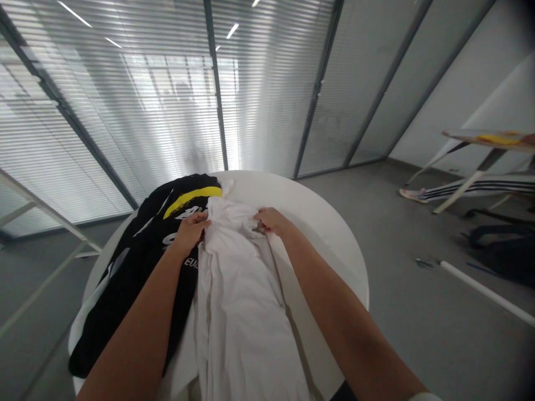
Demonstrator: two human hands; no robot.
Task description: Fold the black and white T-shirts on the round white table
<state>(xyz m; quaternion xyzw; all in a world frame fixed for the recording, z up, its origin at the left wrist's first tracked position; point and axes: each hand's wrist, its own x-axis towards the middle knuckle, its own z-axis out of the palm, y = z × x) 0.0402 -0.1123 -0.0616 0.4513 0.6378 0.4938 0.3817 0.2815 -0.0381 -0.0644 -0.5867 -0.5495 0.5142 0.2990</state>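
Observation:
A white garment (242,289) lies lengthwise down the middle of a round white table (330,234). My left hand (193,227) is closed on the garment's far left corner. My right hand (270,220) is closed on its far right corner, pinching the cloth. Both arms reach forward over the garment. A black garment (137,262) with a yellow stripe and white lettering lies to the left, partly under my left forearm and touching the white garment's edge.
Glass walls with shut blinds stand behind the table. A white metal frame (42,217) is at the left. On the grey floor at the right are a white pole (485,289), a dark bag (505,250) and a low board on legs (485,145).

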